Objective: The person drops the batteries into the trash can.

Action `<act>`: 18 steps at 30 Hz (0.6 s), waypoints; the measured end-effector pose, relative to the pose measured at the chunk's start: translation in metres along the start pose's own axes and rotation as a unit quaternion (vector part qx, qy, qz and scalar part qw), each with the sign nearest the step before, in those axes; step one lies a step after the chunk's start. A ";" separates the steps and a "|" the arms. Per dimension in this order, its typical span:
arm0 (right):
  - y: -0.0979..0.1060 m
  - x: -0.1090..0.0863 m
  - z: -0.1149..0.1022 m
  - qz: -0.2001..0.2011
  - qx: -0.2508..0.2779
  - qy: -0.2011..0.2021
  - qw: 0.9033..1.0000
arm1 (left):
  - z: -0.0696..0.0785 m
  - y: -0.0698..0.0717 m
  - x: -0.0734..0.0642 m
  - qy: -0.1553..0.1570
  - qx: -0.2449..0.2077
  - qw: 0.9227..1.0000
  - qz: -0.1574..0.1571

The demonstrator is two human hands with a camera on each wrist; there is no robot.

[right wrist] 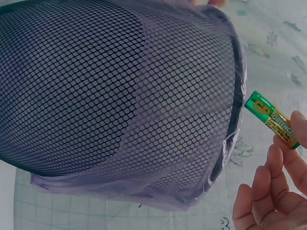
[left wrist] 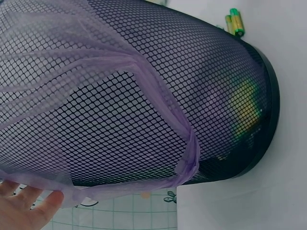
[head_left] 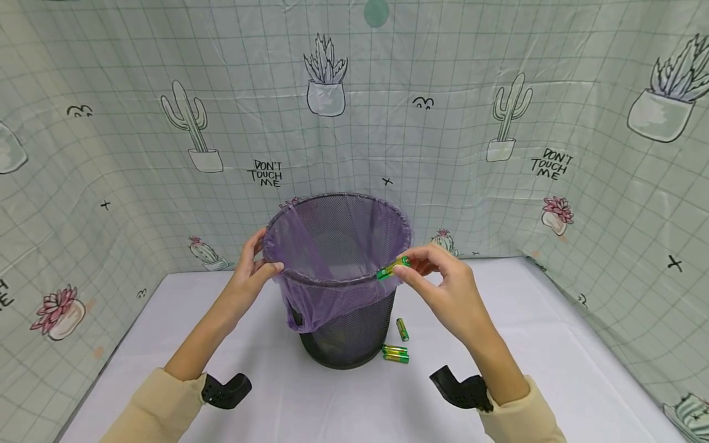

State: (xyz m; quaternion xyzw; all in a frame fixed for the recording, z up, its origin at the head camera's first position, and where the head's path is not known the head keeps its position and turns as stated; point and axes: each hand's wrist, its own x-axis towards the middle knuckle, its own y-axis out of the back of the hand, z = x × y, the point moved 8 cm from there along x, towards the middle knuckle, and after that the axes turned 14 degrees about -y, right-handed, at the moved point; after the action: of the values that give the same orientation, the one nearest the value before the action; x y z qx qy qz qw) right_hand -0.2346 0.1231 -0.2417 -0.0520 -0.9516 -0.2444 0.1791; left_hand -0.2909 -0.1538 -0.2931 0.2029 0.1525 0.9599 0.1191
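Observation:
A black mesh wastebasket (head_left: pixel 349 332) stands upright on the table, lined with a purple plastic bag (head_left: pixel 327 301) folded over its rim. My left hand (head_left: pixel 250 266) holds the rim at the left, thumb on the near edge and fingers round the outside. Between thumb and fingertips, my right hand (head_left: pixel 443 277) pinches a green and yellow battery (right wrist: pixel 272 120) at the right front of the rim. One loose battery (head_left: pixel 402 329) lies right of the basket, and a pair of batteries (head_left: pixel 396 354) lies side by side near its base. Through the mesh, a blurred yellow-green patch (left wrist: pixel 247 108) shows low inside.
A white cloth covers the table (head_left: pixel 266 394). Behind and at both sides hangs a grid-patterned curtain (head_left: pixel 354 141) printed with cacti. Each wrist carries a black camera mount (head_left: pixel 226 391) that juts inward.

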 end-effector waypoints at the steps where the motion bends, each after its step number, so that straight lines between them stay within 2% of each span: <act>1: -0.001 0.001 -0.001 0.000 0.002 0.001 1.000 | 0.000 0.000 0.000 0.001 0.000 1.000 0.000; 10: -0.015 0.008 -0.008 -0.004 -0.005 0.014 1.000 | 0.000 0.000 -0.001 0.002 0.001 1.000 0.000; 18: -0.029 0.015 -0.006 -0.016 -0.053 0.016 0.998 | 0.000 0.000 0.000 0.000 -0.002 1.000 0.002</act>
State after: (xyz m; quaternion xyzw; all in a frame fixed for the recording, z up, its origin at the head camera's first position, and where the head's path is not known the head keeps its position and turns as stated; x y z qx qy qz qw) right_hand -0.2519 0.0954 -0.2446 -0.0423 -0.9352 -0.2976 0.1873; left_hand -0.2911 -0.1542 -0.2931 0.2034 0.1499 0.9604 0.1177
